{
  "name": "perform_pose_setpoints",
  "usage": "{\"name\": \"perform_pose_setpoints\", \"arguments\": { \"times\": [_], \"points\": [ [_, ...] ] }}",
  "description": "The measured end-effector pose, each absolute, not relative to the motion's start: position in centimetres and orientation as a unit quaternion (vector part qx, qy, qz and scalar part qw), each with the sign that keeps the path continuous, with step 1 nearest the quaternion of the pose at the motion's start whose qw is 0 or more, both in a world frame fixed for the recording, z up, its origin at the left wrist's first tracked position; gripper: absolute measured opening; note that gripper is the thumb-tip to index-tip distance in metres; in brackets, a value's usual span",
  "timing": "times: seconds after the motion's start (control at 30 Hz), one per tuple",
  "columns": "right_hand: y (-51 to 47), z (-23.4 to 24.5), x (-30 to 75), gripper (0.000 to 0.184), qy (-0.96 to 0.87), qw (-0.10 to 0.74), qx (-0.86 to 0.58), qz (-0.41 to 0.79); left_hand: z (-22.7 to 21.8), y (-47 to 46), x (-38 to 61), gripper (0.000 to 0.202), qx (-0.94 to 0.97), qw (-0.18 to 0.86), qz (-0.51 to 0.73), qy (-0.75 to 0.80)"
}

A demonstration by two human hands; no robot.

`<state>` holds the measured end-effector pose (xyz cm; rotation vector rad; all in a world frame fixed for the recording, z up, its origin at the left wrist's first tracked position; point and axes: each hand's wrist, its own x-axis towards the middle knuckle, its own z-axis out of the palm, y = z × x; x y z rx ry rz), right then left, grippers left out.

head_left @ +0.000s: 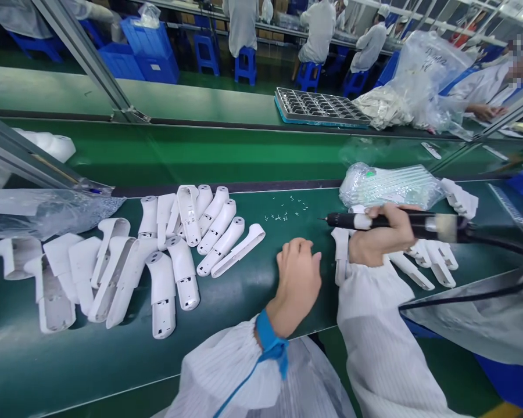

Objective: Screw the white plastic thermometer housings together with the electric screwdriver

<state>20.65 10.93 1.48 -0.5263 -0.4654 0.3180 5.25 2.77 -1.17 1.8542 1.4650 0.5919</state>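
My right hand [377, 235] is wrapped round a black electric screwdriver [401, 221], held level with its bit pointing left over the green table [261, 290]. My left hand [298, 278] rests knuckles-up on the table with its fingers curled under; what they hold, if anything, is hidden. Several tiny screws [285, 212] lie scattered just beyond my left hand. Several white plastic housing shells [187, 244] lie in rows to the left. More white shells [427, 261] lie under and right of my right hand.
A clear bag of parts [387, 186] sits behind the screwdriver. A plastic bag [47, 209] lies at the far left. The screwdriver's black cable [501, 249] loops right. A compartment tray [320, 107] and a bulging bag [418, 81] sit across the conveyor [222, 151]. Other workers sit beyond.
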Motion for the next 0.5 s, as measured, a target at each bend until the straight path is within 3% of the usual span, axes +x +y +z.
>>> {"name": "perform_pose_setpoints", "arguments": {
  "times": [0.03, 0.17, 0.27, 0.5],
  "points": [
    [11.9, 0.6, 20.3, 0.053, -0.242, 0.925, -0.250, 0.153, -1.3, 2.7, 3.9, 0.023, 0.712, 0.335, 0.238, 0.570],
    [14.5, -1.5, 19.0, 0.023, -0.254, 0.920, -0.266, 0.133, -1.9, 1.5, -1.1, 0.022, 0.700, 0.313, 0.276, 0.580],
    [14.8, -1.5, 18.1, 0.014, -0.229, 0.917, -0.302, 0.127, -2.4, 0.2, -3.5, 0.023, 0.690, 0.316, 0.285, 0.585],
    [13.1, 0.6, 17.3, 0.022, -0.163, 0.900, -0.373, 0.159, -3.1, -0.8, -4.2, 0.021, 0.691, 0.300, 0.317, 0.576]
  ]
}}
